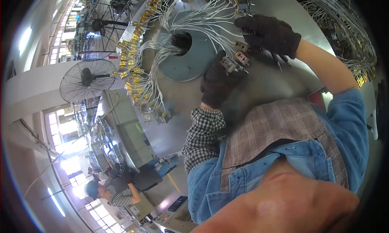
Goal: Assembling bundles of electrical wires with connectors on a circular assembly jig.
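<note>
My left hand (219, 83), in a dark glove, closes round a small silvery metal connector block (230, 65) beside the round plate. Touching or very near it is a second block (242, 57) with a reddish-brown face. My right hand (270, 35), also in a dark glove, is above and to the right with its fingers curled. What those fingers hold, if anything, is hidden. Two thin dark tool shafts (279, 63) show below the right palm; I cannot tell whether they are held. White wires (198, 24) run from the plate's centre hole towards both hands.
A blue-grey round plate (182, 73) lies on the metal table (162, 131). Brass-coloured connectors (129, 64) on wires fan along its left edge. More wire bundles (344, 18) hang at right. Fans (87, 79) stand at left. Another person (117, 192) works at lower left.
</note>
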Demonstrator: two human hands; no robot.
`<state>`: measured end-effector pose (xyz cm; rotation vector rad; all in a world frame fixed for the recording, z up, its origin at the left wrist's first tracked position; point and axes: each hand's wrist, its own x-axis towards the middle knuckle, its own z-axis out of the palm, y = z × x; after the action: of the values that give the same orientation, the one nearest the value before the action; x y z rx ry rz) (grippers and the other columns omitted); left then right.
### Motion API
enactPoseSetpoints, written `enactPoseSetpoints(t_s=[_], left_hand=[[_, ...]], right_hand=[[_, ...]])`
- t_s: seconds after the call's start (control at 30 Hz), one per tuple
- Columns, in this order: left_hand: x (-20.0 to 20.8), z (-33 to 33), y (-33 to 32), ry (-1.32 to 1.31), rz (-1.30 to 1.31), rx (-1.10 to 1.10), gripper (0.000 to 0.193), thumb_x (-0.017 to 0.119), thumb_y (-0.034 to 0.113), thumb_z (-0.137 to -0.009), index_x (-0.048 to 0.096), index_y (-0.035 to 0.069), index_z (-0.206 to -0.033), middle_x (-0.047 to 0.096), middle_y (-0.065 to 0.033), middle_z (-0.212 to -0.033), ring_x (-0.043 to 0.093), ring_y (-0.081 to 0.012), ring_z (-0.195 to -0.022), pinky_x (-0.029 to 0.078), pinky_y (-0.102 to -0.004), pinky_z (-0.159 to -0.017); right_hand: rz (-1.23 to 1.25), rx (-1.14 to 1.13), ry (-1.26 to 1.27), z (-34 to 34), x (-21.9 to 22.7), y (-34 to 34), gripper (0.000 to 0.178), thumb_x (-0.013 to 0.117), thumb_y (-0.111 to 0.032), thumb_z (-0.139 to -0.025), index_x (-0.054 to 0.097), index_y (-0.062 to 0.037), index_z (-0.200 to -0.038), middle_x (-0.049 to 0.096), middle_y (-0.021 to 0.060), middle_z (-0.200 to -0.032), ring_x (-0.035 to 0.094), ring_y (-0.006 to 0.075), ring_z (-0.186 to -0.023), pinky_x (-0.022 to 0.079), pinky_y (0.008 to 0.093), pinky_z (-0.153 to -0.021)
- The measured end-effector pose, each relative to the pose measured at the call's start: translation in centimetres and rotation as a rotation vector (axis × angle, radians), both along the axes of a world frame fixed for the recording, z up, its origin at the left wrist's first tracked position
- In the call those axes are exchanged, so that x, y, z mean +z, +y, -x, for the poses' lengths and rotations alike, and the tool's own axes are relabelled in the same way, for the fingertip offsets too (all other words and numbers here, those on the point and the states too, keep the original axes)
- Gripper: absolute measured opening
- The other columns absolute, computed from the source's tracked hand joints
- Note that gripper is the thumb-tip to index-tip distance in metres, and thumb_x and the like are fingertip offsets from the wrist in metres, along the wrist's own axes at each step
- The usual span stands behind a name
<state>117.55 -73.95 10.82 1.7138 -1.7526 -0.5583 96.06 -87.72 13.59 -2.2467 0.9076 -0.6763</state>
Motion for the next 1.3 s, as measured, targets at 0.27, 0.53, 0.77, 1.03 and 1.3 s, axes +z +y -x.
enactPoseSetpoints(t_s=[0.27, 0.53, 0.77, 1.03, 1.3], left_hand=[[-1.1, -1.8, 1.2, 0.016, 0.021, -0.028, 0.08, 0.084, 0.039, -0.071, 0.051, 0.003, -0.135, 0.061, -0.0169, -0.117, 0.06, -0.0333, -0.111, 0.049, -0.0448, -0.095], [-2.2, 0.9, 2.1, -0.512, 0.294, -0.052, 0.084, 0.077, 0.055, -0.068, 0.054, 0.0, -0.126, 0.053, -0.0209, -0.123, 0.051, -0.0384, -0.116, 0.039, -0.0519, -0.103], [-3.0, 1.0, 2.0, -0.506, 0.239, 0.144, 0.082, 0.074, 0.06, -0.07, 0.055, 0.001, -0.123, 0.057, -0.0184, -0.117, 0.052, -0.036, -0.115, 0.037, -0.0535, -0.104], [-2.5, 0.0, 1.5, -0.565, 0.053, 0.044, 0.073, 0.07, 0.059, -0.076, 0.058, 0.003, -0.123, 0.065, -0.0144, -0.106, 0.059, -0.0349, -0.105, 0.042, -0.0486, -0.098], [-1.1, 0.4, 0.5, -0.544, 0.195, 0.051, 0.068, 0.075, 0.053, -0.073, 0.062, 0.003, -0.118, 0.069, -0.0188, -0.097, 0.067, -0.0376, -0.083, 0.053, -0.0471, -0.077]], right_hand=[[0.188, -0.003, 0.042, 0.0, -2.5, -0.1, 0.039, 0.064, -0.02, -0.093, 0.06, -0.0184, -0.132, 0.064, 0.0124, -0.102, 0.066, 0.0294, -0.089, 0.056, 0.0417, -0.078], [-0.087, 0.077, 0.205, 0.7, -1.7, 0.8, 0.057, 0.073, -0.035, -0.083, 0.057, -0.0176, -0.135, 0.064, 0.0171, -0.118, 0.065, 0.0342, -0.107, 0.051, 0.0423, -0.093], [0.731, 0.216, 0.383, -0.3, -4.5, 1.8, 0.098, 0.079, -0.055, -0.067, 0.043, -0.0082, -0.145, 0.055, 0.0191, -0.136, 0.057, 0.0316, -0.123, 0.045, 0.0458, -0.101], [0.698, 0.229, 0.33, -3.6, -8.3, 1.9, 0.082, 0.07, -0.05, -0.078, 0.044, -0.0073, -0.143, 0.059, 0.0107, -0.11, 0.061, 0.028, -0.102, 0.052, 0.0412, -0.085], [0.493, 0.325, 0.345, -4.7, -7.3, 1.1, 0.069, 0.069, -0.039, -0.081, 0.046, -0.0095, -0.139, 0.061, 0.0117, -0.107, 0.062, 0.0303, -0.1, 0.053, 0.0441, -0.082]])
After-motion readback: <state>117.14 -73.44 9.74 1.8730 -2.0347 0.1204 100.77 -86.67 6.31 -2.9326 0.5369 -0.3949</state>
